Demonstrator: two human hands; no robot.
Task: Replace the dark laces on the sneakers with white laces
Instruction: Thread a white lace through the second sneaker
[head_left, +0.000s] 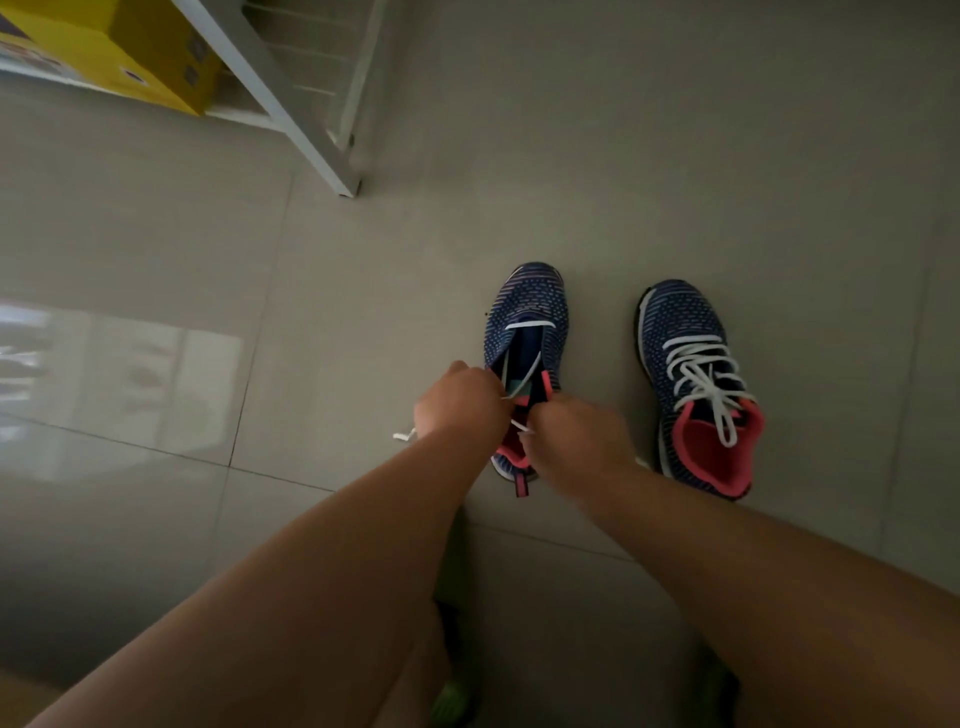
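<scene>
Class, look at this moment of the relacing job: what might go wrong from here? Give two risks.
1. The left shoe has white lace through only the lowest eyelets; both hands pull near the tongue, so uneven ends or a skipped eyelet seem possible.
2. A lace end trails on the floor beside the left hand; it may snag or pick up dirt.
</scene>
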